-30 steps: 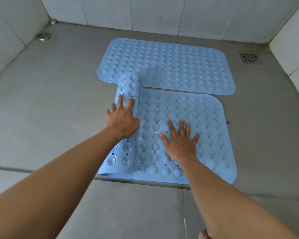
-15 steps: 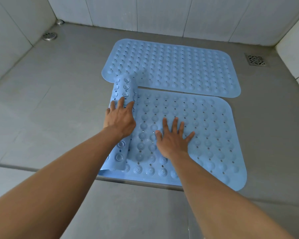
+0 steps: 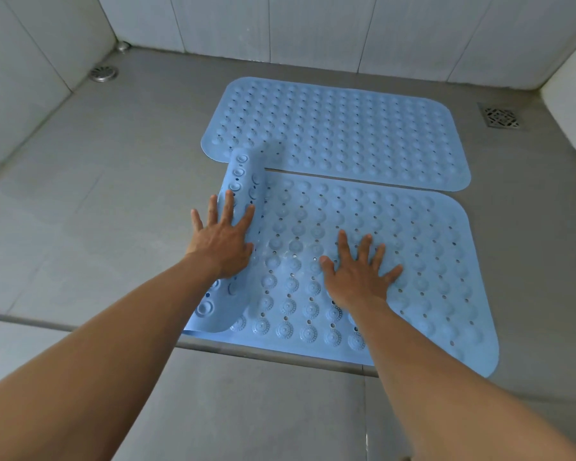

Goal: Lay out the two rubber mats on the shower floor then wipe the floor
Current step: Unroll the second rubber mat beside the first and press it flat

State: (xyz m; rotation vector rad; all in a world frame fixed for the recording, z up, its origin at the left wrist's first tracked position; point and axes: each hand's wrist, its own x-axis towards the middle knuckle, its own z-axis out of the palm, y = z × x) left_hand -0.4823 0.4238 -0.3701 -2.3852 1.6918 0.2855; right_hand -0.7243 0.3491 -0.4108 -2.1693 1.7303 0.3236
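Note:
Two light blue rubber mats lie on the grey shower floor (image 3: 97, 201). The far mat (image 3: 340, 131) is flat, close to the back wall. The near mat (image 3: 413, 254) lies just in front of it, its left end still curled up into a roll (image 3: 241, 181) with the suction cups showing. My left hand (image 3: 223, 241) presses flat on that curled end, fingers spread. My right hand (image 3: 356, 274) lies flat and spread on the near mat's middle. Neither hand grips anything.
A round metal drain (image 3: 103, 73) sits in the far left corner and a square grated drain (image 3: 501, 117) at the far right. Tiled walls close the floor on three sides. A dark threshold strip (image 3: 80, 322) runs under the near mat's front edge.
The curled left end of the near mat has rolled further left and narrowed under my left hand. My right hand stays pressed flat on the mat.

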